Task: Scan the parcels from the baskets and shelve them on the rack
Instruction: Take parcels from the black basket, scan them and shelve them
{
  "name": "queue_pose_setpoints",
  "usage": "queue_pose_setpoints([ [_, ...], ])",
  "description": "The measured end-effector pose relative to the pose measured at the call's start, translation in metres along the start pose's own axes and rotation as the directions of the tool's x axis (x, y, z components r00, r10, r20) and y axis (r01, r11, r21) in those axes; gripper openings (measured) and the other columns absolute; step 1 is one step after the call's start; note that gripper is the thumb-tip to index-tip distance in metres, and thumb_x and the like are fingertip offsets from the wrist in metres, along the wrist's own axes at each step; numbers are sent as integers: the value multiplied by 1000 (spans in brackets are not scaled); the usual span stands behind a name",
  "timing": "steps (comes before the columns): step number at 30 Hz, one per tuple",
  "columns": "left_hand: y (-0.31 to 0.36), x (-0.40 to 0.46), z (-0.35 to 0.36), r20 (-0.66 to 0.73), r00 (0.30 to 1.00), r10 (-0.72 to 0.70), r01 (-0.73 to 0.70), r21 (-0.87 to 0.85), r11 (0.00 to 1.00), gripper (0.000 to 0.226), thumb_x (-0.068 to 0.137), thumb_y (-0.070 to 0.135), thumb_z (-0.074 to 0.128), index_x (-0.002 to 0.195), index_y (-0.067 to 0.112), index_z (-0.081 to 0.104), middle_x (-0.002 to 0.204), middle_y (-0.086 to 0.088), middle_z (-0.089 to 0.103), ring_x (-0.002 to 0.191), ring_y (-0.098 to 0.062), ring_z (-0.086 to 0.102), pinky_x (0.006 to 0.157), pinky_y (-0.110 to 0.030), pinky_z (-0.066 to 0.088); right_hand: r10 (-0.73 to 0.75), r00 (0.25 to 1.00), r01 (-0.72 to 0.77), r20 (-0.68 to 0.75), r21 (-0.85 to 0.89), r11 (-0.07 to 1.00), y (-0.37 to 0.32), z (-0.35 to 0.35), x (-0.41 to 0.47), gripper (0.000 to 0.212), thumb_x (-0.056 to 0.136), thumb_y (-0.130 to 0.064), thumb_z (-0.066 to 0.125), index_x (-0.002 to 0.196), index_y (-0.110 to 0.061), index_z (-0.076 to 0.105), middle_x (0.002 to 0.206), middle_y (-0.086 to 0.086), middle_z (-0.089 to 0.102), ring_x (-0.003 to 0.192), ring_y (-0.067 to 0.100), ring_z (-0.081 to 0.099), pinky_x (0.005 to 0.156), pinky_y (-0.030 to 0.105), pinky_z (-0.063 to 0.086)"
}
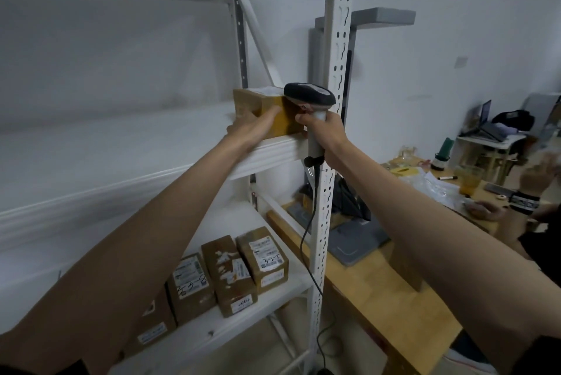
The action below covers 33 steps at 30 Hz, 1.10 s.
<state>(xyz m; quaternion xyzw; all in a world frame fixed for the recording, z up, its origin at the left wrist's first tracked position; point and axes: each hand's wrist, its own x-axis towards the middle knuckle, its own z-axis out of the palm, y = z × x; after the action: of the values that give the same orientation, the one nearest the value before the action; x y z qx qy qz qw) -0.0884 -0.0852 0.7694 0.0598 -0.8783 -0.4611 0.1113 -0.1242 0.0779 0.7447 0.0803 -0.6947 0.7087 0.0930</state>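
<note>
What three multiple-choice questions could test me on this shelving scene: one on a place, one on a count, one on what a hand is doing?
1. Where is the parcel under the left hand?
A. On the upper shelf, near the right post
B. On the wooden desk
C. On the floor

2. How many parcels lie on the lower shelf?
A. One
B. Four
C. Nine

3. What is the right hand doing?
A. Hanging empty
B. Holding a marker
C. Gripping the scanner by its handle

Answers:
1 A, the brown box sits on the white upper shelf beside the perforated post, with the left hand's fingers laid against its side.
2 B, four brown labelled boxes stand in a row there.
3 C, the fingers wrap the grey handle, the dark head close to the parcel.
</note>
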Motion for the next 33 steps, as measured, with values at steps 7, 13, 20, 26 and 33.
queue_pose_setpoints([
  [7,-6,-27,16,-344,930,128,-175,-109,979,55,89,55,58,129,22,39,127,-1,43,116,-21,50,98,-39,45,-49,999,49,-1,53,997,14,-10,-22,30,90,-5,70,120,1,65,111,13,72,105,28,69,90,40,61],
  [13,-32,-65,78,-266,906,331,-369,-107,923,22,91,36,59,102,23,45,90,8,54,86,-13,57,78,-34,48,28,999,-27,-34,28,999,61,-42,-80,22,89,-5,69,110,1,69,91,11,71,80,20,70,69,39,63],
  [20,-106,-92,192,79,956,284,-279,-73,958,16,94,29,56,97,15,49,78,7,52,72,-11,54,68,-31,45,319,937,-321,-142,11,947,168,-112,-158,9,93,-6,68,102,-7,68,95,13,70,78,25,68,70,39,61],
  [26,-175,-122,306,386,914,126,-161,62,985,15,90,36,59,86,26,48,77,9,53,70,-4,52,59,-27,38,592,779,-580,-207,121,806,264,-178,-232,15,90,-4,69,105,-3,67,85,7,67,71,19,66,64,33,58],
  [33,-269,-180,410,613,782,-115,-94,298,950,16,93,37,58,88,22,54,81,7,57,77,-15,54,68,-33,40,744,613,-729,-266,175,662,358,-232,-316,12,93,-3,65,104,-7,67,84,8,68,65,13,67,57,25,54],
])
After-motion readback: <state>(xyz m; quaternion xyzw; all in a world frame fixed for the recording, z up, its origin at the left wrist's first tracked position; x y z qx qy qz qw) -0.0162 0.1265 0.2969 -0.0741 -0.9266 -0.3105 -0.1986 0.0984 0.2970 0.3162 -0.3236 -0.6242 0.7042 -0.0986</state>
